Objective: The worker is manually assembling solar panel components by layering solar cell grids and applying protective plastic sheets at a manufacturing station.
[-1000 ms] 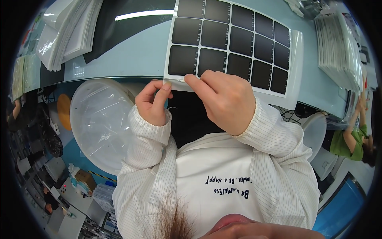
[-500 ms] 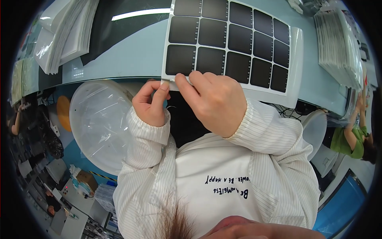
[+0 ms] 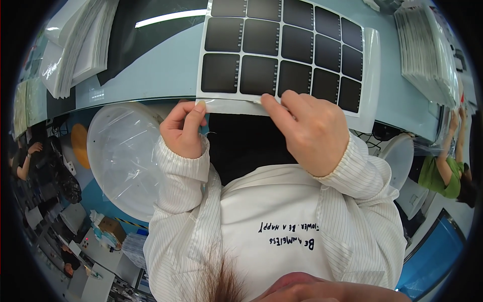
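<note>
A white sheet (image 3: 236, 95) with rows of black rounded squares lies on the table, its near edge reaching past the table's front edge. My left hand (image 3: 183, 131) is closed, pinching the sheet's near left corner between thumb and curled fingers. Farther right along that same edge, my right hand (image 3: 314, 131) has its fingers bent down on the white border, closed on it; its thumb is hidden. Between the two hands runs a white strip (image 3: 229, 107), with a thin gap or fold showing above it.
A glossy white sheet (image 3: 371, 80) shows beneath at the right. Stacks of clear-wrapped sheets stand at the left (image 3: 90, 48) and right (image 3: 427, 55) of the table. Below the table's left edge is a plastic-lined round bin (image 3: 123, 156). Another person (image 3: 440, 173) is at the right.
My right hand has slid right along the sheet's near edge, away from my left hand. The strip between them shows longer. The sheet and left hand appear slightly farther left.
</note>
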A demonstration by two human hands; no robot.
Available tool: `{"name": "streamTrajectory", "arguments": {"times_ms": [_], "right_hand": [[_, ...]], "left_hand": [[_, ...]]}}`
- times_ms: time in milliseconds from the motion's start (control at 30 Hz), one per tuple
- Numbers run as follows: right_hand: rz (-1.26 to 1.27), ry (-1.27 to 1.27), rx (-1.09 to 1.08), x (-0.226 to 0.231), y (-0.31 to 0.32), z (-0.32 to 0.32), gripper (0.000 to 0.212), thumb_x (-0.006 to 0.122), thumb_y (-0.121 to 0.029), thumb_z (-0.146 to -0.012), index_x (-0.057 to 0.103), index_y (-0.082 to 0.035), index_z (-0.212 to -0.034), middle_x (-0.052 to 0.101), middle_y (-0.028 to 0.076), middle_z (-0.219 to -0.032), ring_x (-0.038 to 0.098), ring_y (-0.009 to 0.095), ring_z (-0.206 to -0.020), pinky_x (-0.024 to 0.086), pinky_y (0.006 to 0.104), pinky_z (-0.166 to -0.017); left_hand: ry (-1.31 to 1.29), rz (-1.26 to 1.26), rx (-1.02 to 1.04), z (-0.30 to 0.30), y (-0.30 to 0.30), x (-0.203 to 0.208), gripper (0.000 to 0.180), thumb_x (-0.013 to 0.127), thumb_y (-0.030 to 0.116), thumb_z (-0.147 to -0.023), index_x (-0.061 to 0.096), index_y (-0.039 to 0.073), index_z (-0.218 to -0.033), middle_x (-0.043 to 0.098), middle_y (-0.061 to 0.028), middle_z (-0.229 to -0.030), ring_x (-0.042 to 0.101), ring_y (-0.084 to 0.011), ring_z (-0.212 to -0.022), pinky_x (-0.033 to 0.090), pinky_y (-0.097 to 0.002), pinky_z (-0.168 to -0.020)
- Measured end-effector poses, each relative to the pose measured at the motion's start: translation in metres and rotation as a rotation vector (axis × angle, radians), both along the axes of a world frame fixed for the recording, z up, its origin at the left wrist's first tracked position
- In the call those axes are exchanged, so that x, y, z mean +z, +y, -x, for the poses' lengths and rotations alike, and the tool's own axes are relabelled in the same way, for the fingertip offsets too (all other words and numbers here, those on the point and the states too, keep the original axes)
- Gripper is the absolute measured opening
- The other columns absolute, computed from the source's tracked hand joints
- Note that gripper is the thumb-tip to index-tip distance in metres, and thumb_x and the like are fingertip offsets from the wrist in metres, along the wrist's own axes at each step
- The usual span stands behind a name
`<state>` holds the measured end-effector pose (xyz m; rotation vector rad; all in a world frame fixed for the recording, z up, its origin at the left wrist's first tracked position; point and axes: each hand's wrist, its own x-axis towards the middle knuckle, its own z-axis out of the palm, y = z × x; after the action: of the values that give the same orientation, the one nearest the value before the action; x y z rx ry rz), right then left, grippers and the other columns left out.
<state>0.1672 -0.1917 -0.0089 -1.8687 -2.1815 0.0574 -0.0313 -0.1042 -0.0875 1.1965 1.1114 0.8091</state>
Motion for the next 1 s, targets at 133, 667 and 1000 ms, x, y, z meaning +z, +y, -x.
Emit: {"name": "streamTrajectory", "arguments": {"times_ms": [133, 667, 1000], "right_hand": [[0.023, -0.021, -0.024, 0.006, -0.011, -0.011, 0.033, 0.062, 0.004, -0.067, 0.065, -0.001, -0.1, 0.047, 0.006, -0.067, 0.052, 0.018, -0.054, 0.043, 0.0307, -0.046], [0.041, -0.036, -0.021, 0.008, -0.021, -0.025, 0.036, 0.062, 0.003, -0.066, 0.065, 0.0, -0.102, 0.05, 0.006, -0.07, 0.054, 0.019, -0.057, 0.043, 0.0309, -0.048], [0.04, -0.08, -0.018, 0.006, -0.023, -0.025, 0.033, 0.062, 0.0, -0.068, 0.064, 0.0, -0.101, 0.051, 0.005, -0.071, 0.054, 0.017, -0.058, 0.043, 0.0299, -0.048]], "left_hand": [[0.008, -0.012, 0.02, 0.0, 0.0, -0.002, 0.014, 0.062, 0.011, -0.086, 0.065, -0.002, -0.079, 0.06, -0.0009, -0.069, 0.049, -0.0075, -0.063, 0.039, -0.0216, -0.061], [0.527, -1.438, -0.35, -0.035, -0.006, 0.003, 0.057, 0.079, 0.048, -0.068, 0.067, 0.013, -0.112, 0.061, -0.0026, -0.12, 0.051, -0.0232, -0.113, 0.037, -0.0328, -0.094], [0.562, -1.639, -0.326, -0.047, 0.005, -0.009, 0.027, 0.072, 0.021, -0.079, 0.073, 0.017, -0.106, 0.068, 0.0057, -0.109, 0.059, -0.0136, -0.104, 0.039, -0.0252, -0.086]]}}
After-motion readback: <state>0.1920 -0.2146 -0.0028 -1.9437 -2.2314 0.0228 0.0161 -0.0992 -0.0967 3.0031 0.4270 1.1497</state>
